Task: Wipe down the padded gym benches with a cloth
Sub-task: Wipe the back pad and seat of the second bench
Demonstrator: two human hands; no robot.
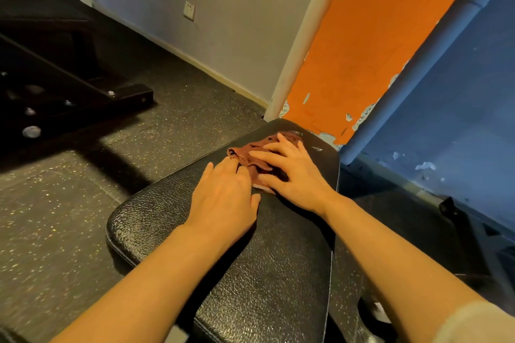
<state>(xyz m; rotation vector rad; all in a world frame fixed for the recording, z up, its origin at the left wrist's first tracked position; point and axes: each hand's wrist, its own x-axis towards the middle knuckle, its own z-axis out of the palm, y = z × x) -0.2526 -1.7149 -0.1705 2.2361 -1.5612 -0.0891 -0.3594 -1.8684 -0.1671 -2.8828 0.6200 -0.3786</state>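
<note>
Cloth: a brown cloth (255, 157) was spread on the far end of the black bench pad (195, 220); it was bunched at its left edge.
Right hand: the right hand (289, 172) was laid flat on the cloth; its fingers were straight and spread apart.
Left hand: the left hand (225, 198) was pressed on the bench pad just beside the cloth; its fingers were straight and close together, with the tips touching the cloth's edge.
Slip: the cloth could be pushed off the far end of the bench pad, because that end was very near.
Missed part: the near half of the bench pad could be left dirty, because the cloth was small.
Bunching: less pad would be rubbed if the cloth were crumpled more.
</note>
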